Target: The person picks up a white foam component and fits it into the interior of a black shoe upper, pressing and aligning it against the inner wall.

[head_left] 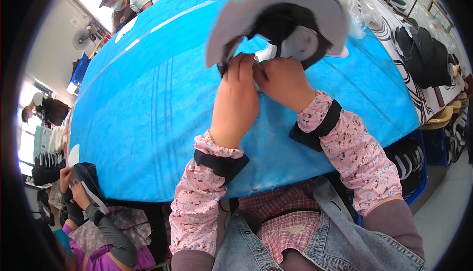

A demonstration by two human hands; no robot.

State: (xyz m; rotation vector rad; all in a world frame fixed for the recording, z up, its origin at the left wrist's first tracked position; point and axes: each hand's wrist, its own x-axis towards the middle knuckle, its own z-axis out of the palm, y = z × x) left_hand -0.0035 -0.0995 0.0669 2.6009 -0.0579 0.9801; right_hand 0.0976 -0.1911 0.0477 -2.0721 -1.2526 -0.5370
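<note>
Above the blue tabletop (133, 118), both curled hands (236, 103) (287, 81) grip a white-and-black piece (281, 22) too blurred to identify.

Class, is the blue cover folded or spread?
Spread: the blue cover stretches broad and mostly flat beneath the left hand and right hand.

Left hand (237, 98) and right hand (288, 81) gripped near edge of grey-and-black shoe piece (281, 22) — piece blurred, raised above blue-covered table (143, 108). Hands sat side by side. Pink floral sleeve covers (197, 216) with black straps (329, 118) enclosed both forearms. Clear plastic (360, 7) lay near table's far right edge. Black shoe parts (426, 61) rested on patterned surface at right. Lower left: co-worker (116, 244) held dark shoe (87, 177). Upper left: masked, capped co-worker (133, 4) — fan (81, 39) nearby.
</note>
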